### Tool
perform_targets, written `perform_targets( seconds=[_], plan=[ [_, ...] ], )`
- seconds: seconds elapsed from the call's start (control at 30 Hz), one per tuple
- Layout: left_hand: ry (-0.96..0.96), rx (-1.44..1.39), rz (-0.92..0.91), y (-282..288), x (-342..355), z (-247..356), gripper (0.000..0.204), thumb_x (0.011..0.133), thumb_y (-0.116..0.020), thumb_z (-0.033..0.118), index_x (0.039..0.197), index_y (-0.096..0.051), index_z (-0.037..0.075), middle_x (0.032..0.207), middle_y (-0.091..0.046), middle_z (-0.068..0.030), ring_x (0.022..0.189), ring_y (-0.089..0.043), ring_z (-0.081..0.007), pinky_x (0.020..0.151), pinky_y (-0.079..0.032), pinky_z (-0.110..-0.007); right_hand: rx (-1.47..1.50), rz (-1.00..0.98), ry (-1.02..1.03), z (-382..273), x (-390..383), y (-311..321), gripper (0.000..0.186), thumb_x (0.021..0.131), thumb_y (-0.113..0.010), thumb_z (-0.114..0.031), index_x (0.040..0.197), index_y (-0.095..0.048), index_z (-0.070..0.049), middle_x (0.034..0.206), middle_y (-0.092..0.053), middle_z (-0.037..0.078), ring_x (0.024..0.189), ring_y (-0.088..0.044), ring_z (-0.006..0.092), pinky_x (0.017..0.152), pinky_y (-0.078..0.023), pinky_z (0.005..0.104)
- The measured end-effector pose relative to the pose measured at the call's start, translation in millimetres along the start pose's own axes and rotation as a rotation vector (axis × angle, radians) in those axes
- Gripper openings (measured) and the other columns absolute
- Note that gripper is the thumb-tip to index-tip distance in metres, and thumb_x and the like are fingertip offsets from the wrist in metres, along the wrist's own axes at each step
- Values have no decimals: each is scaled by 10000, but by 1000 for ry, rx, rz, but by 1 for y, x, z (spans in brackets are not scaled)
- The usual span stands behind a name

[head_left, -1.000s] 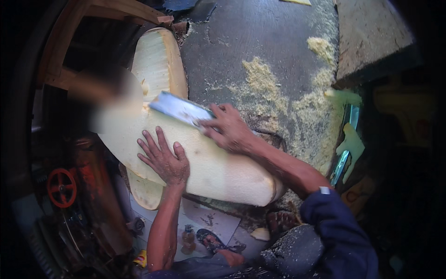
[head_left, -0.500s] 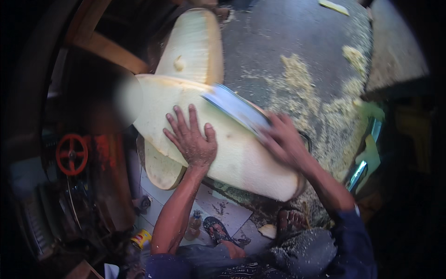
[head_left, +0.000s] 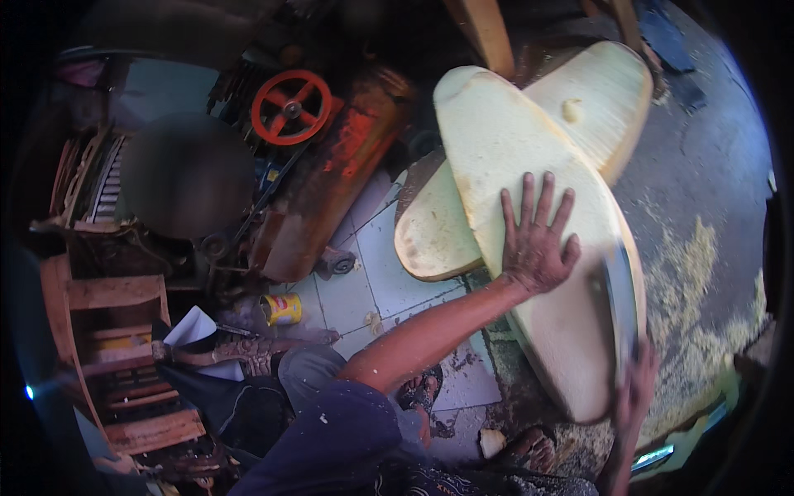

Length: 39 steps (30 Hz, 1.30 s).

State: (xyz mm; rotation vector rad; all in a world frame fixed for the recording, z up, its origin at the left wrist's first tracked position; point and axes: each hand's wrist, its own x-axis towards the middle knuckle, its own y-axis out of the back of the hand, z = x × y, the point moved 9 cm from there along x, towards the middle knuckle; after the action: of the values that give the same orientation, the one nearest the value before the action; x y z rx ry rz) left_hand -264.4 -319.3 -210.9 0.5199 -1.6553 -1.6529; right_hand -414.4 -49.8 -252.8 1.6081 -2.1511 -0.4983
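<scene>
Pale cream, the upper slab [head_left: 562, 318] is lying across a lower slab [head_left: 595, 91], the left hand [head_left: 538, 248] pressing with its grip spread flat and empty, the blurred right hand [head_left: 638, 380] clasping a blade [head_left: 620, 302] best kept flush along its side.

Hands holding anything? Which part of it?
Right hand holds the blade by its near end, grip blurred; left hand lies flat on the pale slab, holding nothing.
</scene>
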Motion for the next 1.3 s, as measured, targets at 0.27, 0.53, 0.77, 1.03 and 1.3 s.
perform_targets(
  seconds=[0.27, 0.53, 0.77, 1.03, 1.3],
  plan=[
    [25, -43, -36, 0, 1, 3, 706, 1000, -456, 392, 1614, -367, 54, 1722, -152, -260, 1593, -38, -515, 1220, 28, -751, 86, 116, -197, 30, 83, -8, 382, 1083, -500, -275, 1322, -680, -38, 1556, -487, 283, 1434, -428, 430, 1196, -319, 570],
    [27, -53, -6, -1, -1, 1, 714, 977, -467, 392, 1603, -389, 57, 1718, -171, -253, 1593, -48, -510, 1221, 25, -751, 23, -51, -129, 6, -47, 4, 476, 1093, -448, -377, 1361, -678, -58, 1596, -457, 283, 1489, -362, 476, 1217, -231, 607],
    [46, -57, -34, 6, 4, 3, 701, 970, -484, 382, 1593, -414, 67, 1715, -198, -233, 1595, -68, -499, 1232, 8, -735, -15, 66, -158, 17, 89, -10, 391, 1067, -532, -318, 1304, -691, -50, 1607, -451, 263, 1444, -395, 500, 1194, -319, 594],
    [67, -82, 15, -3, 1, 0, 698, 942, -498, 382, 1559, -462, 58, 1701, -234, -230, 1596, -79, -492, 1228, -3, -749, -73, -6, -25, -13, -11, 2, 501, 1077, -449, -409, 1197, -715, -1, 1558, -460, 335, 1375, -425, 537, 1156, -341, 609],
    [31, -68, 8, 7, -2, -1, 689, 953, -496, 396, 1557, -471, 63, 1695, -249, -234, 1592, -105, -490, 1237, -21, -737, -78, 36, -37, 9, 38, -7, 499, 1084, -491, -405, 1304, -684, -1, 1566, -481, 288, 1422, -424, 475, 1212, -303, 554]
  ],
)
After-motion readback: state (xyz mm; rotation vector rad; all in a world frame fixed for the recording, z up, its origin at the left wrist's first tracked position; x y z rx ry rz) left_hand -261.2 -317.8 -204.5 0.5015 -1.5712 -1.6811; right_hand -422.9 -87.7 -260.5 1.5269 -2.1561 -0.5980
